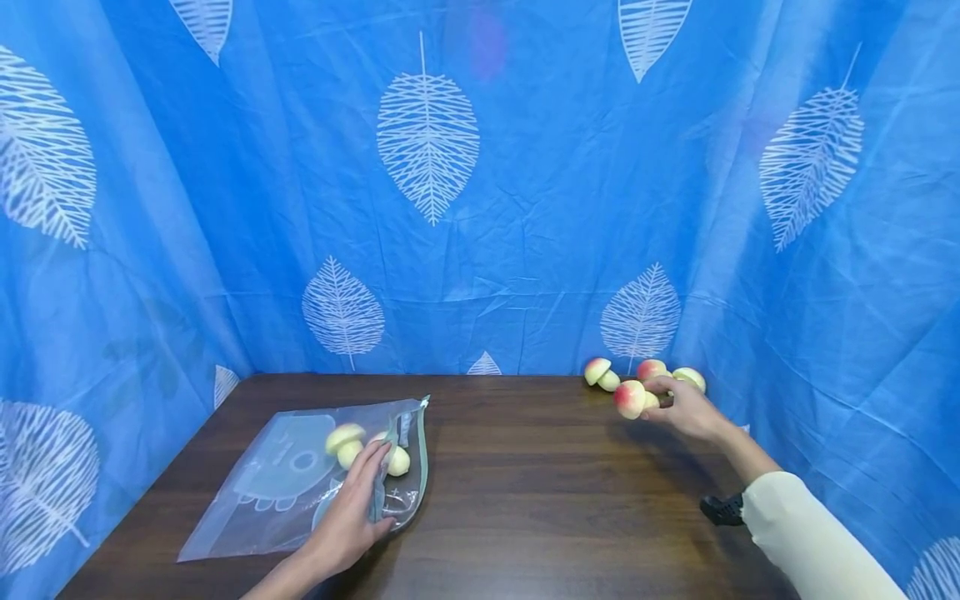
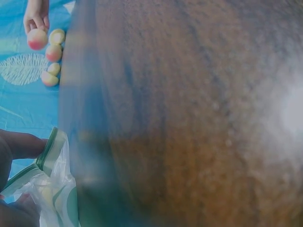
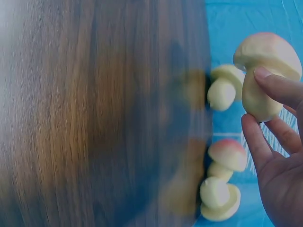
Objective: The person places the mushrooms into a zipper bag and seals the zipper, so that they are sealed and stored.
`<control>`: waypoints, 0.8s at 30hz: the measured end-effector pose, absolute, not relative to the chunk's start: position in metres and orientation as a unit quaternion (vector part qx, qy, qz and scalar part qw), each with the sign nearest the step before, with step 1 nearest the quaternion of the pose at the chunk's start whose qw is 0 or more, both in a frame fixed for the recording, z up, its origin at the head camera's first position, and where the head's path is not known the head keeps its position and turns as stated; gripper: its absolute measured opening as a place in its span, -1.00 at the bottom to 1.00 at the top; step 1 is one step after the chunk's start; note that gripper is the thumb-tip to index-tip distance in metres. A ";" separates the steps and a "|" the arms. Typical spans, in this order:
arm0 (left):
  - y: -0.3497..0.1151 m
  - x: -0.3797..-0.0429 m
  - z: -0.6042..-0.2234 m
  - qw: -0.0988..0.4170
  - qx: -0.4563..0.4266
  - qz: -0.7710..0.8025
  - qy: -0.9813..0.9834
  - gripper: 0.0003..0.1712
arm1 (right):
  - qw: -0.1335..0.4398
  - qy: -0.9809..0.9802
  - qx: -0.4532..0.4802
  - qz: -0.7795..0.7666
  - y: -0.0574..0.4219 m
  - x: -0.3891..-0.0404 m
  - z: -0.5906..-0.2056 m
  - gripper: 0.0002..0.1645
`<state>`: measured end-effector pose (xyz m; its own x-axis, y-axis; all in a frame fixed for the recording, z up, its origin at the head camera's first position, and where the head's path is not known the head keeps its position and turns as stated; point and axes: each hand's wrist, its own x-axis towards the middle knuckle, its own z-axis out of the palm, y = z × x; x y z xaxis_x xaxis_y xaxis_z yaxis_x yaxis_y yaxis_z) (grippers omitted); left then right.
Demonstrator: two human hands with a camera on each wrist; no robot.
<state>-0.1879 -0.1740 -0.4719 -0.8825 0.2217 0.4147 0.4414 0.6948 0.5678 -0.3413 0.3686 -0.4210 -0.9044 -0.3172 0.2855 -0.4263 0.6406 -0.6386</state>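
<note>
My right hand (image 1: 686,408) pinches a toy mushroom (image 3: 267,71) by its stem, thumb on one side and fingers on the other. Its cap is pale yellow with a red blush. On the left, my left hand (image 1: 352,508) grips the rim of a clear zip bag (image 1: 247,492), whose green-edged mouth (image 2: 47,153) gapes toward the right. Inside the bag lie a yellow-capped mushroom (image 1: 345,435) and another mushroom (image 1: 397,461), partly behind the fingers. Beyond my right hand are a red-and-yellow mushroom (image 1: 597,370), a second reddish one (image 1: 652,368) and a yellowish one (image 1: 690,379).
The dark wooden table (image 1: 517,500) spans the room between the bag and the loose mushrooms. A blue curtain (image 1: 510,208) with white leaf prints hangs behind it and at both sides. A black strap-like object (image 1: 722,510) shows beside the right sleeve (image 1: 810,525).
</note>
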 end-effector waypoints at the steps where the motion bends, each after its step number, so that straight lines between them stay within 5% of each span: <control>1: -0.174 -0.188 -0.472 0.155 -0.182 -0.347 -0.907 0.22 | 0.071 -0.900 0.209 0.375 0.366 -0.341 -0.421 -0.46; 24: -0.175 -0.189 -0.472 0.142 -0.172 -0.349 -0.910 0.22 | 0.058 -0.891 0.227 0.390 0.334 -0.333 -0.425 -0.44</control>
<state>-0.1894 -0.1750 -0.4719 -0.9006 0.2137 0.3785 0.4119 0.6980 0.5858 -0.3326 0.3341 -0.4248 -0.8901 -0.3590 0.2807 -0.4498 0.5934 -0.6674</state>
